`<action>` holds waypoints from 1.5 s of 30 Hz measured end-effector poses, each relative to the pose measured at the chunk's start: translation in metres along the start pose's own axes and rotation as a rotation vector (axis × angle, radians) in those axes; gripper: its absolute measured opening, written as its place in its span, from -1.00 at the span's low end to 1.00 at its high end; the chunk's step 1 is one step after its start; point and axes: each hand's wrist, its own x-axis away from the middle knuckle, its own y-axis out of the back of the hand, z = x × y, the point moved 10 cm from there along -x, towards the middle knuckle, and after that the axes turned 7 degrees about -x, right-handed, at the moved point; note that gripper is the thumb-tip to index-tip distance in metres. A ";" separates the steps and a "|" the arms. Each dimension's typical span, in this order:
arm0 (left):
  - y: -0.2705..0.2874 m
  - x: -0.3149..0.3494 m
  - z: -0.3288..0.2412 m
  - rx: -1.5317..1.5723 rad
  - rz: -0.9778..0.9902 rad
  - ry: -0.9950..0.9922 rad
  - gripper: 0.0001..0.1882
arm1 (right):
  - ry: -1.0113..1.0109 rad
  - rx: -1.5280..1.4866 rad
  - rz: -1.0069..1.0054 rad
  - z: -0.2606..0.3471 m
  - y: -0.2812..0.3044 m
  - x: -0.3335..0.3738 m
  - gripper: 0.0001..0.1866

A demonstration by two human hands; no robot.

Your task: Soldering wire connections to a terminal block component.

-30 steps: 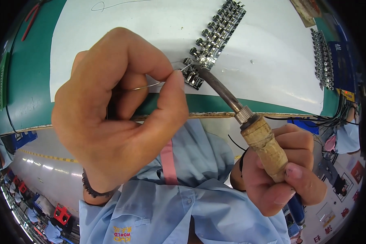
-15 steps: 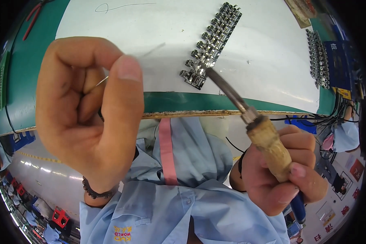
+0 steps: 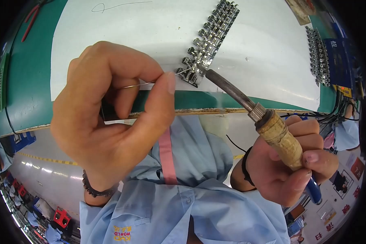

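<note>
My left hand [image 3: 118, 101] pinches a thin solder wire [image 3: 140, 85] between thumb and forefinger. The wire's free end reaches the near end of a strip of small circuit boards [image 3: 211, 40], which carries rows of metal connectors. In my right hand [image 3: 294, 166] is a soldering iron [image 3: 280, 140], held by its wooden handle. Its dark tip meets the strip close to the wire's end, on one of the nearest connectors. Whether wire and tip touch cannot be made out. A faint wisp of smoke shows below the tip.
White paper [image 3: 130, 44] covers much of the green bench [image 3: 32, 89]. Red-handled pliers [image 3: 30, 22] lie at the far left, near a green circuit board strip [image 3: 3, 83]. More connector strips [image 3: 318, 57] lie right, beside a blue box [image 3: 340, 61] and black cables [image 3: 333, 116].
My left hand has moved right, bringing the wire's end to the strip. The right hand has shifted slightly right and up, with the iron's tip still on the strip. Smoke has appeared.
</note>
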 end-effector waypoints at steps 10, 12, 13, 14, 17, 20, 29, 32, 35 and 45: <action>0.000 0.000 -0.002 -0.045 -0.009 -0.031 -0.84 | -0.070 -0.065 0.018 -0.014 0.004 -0.008 -0.75; -0.001 0.000 -0.001 -0.046 -0.009 -0.029 -0.84 | -0.074 -0.067 0.018 -0.015 0.003 -0.008 -0.75; -0.001 0.000 -0.001 -0.042 -0.010 -0.031 -0.84 | -0.083 -0.067 0.011 -0.017 0.003 -0.008 -0.75; -0.001 0.000 -0.001 -0.038 -0.011 -0.034 -0.84 | -0.092 -0.068 0.004 -0.018 0.002 -0.008 -0.76; -0.001 0.000 -0.001 -0.038 -0.010 -0.040 -0.84 | -0.102 -0.072 -0.001 -0.020 0.002 -0.009 -0.76; -0.003 0.000 -0.002 -0.045 -0.004 -0.050 -0.84 | -0.102 -0.076 0.001 -0.020 0.002 -0.010 -0.77; 0.005 0.002 -0.002 -0.022 -0.083 0.030 -0.87 | -0.100 -0.062 0.017 -0.018 0.001 -0.014 -0.76; 0.019 0.007 0.007 0.071 -0.222 0.158 -0.88 | -0.107 -0.058 0.027 -0.018 0.000 -0.013 -0.76; 0.019 0.006 0.010 0.050 -0.211 0.139 -0.89 | -0.082 -0.043 -0.008 -0.016 0.002 -0.013 -0.76; 0.006 0.005 0.002 0.091 -0.064 0.059 -0.84 | 0.006 0.007 0.001 0.006 0.002 -0.001 -0.73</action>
